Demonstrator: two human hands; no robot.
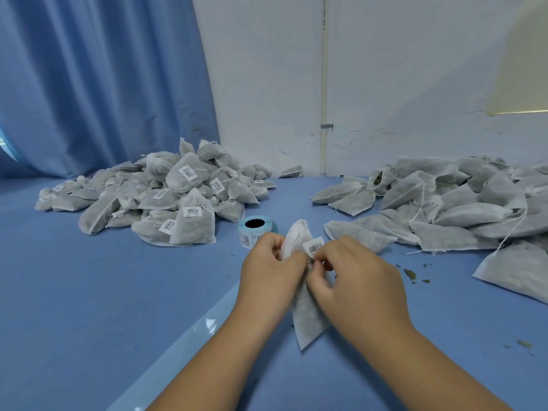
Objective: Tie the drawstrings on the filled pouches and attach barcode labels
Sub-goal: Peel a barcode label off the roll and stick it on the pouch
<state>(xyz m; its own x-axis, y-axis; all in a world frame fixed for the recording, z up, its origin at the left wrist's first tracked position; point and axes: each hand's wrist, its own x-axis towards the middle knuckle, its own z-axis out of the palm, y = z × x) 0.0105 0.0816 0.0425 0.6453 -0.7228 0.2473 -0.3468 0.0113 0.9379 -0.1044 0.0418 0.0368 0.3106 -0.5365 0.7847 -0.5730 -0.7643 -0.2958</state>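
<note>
A white filled pouch [308, 318] stands between my hands on the blue table, its gathered neck pointing up. My left hand [271, 274] grips the neck from the left. My right hand [355, 277] pinches the pouch near the neck on the right. A barcode label [313, 247] sits at my right fingertips against the pouch top. A roll of labels [255, 229] with a blue liner stands just behind my left hand. The drawstring is hidden by my fingers.
A heap of labelled pouches [166, 197] lies at the back left. A heap of pouches without labels [450, 209] with loose strings spreads at the right. Dried herb crumbs [410, 274] dot the table [89, 292] near my right hand. A blue curtain [98, 78] hangs at the back left.
</note>
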